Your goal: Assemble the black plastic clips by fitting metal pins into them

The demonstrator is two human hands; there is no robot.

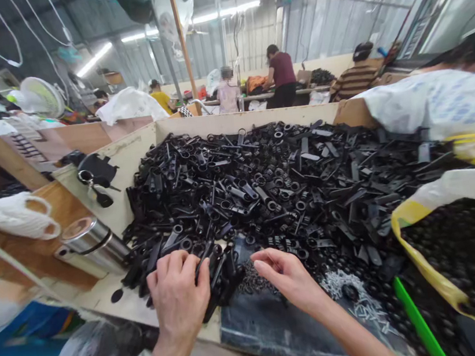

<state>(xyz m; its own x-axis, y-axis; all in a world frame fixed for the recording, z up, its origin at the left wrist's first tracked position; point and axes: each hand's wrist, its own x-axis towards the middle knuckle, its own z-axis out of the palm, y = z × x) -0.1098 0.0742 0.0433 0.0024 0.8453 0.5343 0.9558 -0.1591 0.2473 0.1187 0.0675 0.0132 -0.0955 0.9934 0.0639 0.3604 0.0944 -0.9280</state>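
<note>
At the near left of the pile, my left hand (179, 293) is closed, fingers curled over black plastic parts (221, 270); a long black part lies between its thumb and fingers. My right hand (289, 279) is to its right, with thumb and fingertips pinched together above a heap of small metal pieces (251, 284). Whatever those fingertips hold is too small to make out. Beneath both the heap and the hand lies a dark sheet (273, 319). Pale screws or pins (371, 309) are heaped to the right of my right wrist.
A big mound of black plastic parts (239, 189) fills the pale-walled bin (239, 120). A steel thermos (95, 243) stands at left. On the right are a yellow-edged bag (427, 272) of small black pieces and a green strip (419, 320). Several people work farther back.
</note>
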